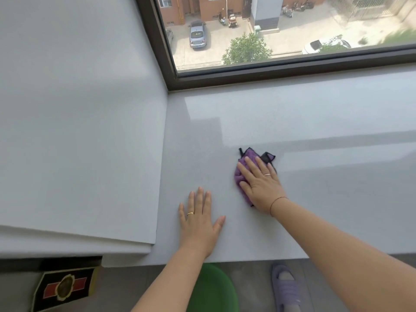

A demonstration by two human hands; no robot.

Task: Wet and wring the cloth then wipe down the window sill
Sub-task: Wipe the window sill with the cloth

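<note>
both forearms reach over the window sill (315, 122): left hand (200, 219) flat, fingers spread; right hand (261, 183) presses flat on purple cloth (242, 174) beside it.

Through the glass we look down on a paved yard where a silver car (197, 35) is parked, its nose pointing away from us. Just to its right we see a leafy green tree (246, 50), and farther right a white car (315, 46) partly hidden by foliage. Red-brick buildings (216, 6) line the far side of the yard. A dark window frame (165, 55) borders the pane. Down by the floor we spot a green stool (212, 289), a lilac slipper (286, 287) to its right, and at the lower left a black box (65, 287) with a red band and a gold emblem.
</note>
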